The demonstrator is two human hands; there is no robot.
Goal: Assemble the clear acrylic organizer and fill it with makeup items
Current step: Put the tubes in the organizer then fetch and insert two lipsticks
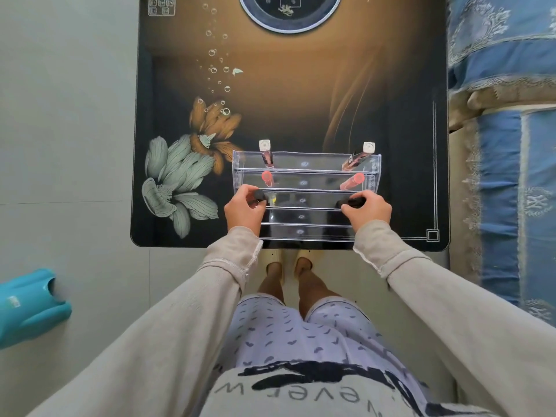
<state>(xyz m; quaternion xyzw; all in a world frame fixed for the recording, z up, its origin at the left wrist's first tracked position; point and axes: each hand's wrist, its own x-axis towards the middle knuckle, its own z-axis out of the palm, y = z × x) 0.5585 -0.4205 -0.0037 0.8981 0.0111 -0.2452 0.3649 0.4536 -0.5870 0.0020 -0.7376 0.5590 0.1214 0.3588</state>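
A clear acrylic stepped organizer (307, 164) stands on the dark flower-printed table (301, 100), near its front edge. Its back row holds two lip gloss tubes with white caps, one at the left (266, 153) and one at the right (359, 156). The row in front has two pink tubes, left (267, 178) and right (352, 182). My left hand (244, 207) is closed around a black tube (259, 196) at the third row's left end. My right hand (368, 209) grips another black tube (351, 203) at that row's right end.
A round dark inset (290, 13) sits at the table's far end. A bed with blue patterned bedding (505, 115) runs along the right. A teal plastic object (28, 305) lies on the floor at the left. My legs and feet are under the table's front edge.
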